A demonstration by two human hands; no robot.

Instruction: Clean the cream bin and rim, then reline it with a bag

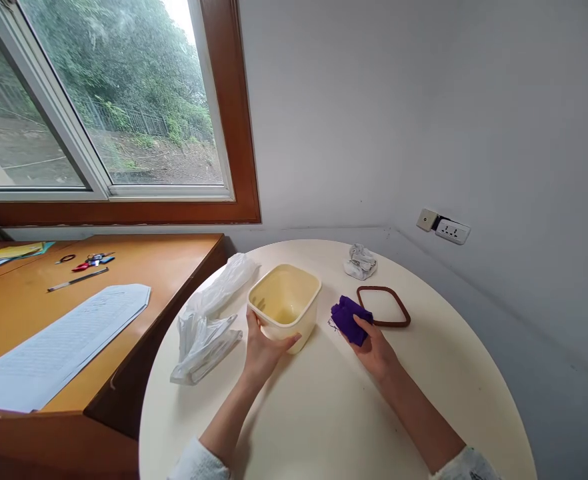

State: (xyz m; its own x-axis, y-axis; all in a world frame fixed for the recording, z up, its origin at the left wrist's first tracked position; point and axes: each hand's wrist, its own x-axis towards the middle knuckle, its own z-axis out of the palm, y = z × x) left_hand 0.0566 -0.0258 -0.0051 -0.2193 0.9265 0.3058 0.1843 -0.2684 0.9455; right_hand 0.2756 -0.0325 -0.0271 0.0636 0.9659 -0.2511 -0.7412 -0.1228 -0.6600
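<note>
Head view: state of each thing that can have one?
Tub: open top up, left hand holding its outside
Cloth: bunched, in right hand
Brown frame: flat on table
Plastic: crumpled
Wad: crumpled
Papers: flat
Pen: lying down
Socket: nothing plugged in
Window: open or shut unclear

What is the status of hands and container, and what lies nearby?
Left hand gripping cream container. Right hand holding purple cloth, apart from container. Crumpled plastic left of container; brown frame right.

Cream container [285, 300], purple cloth [350, 319], reddish-brown frame [393, 324]
</note>
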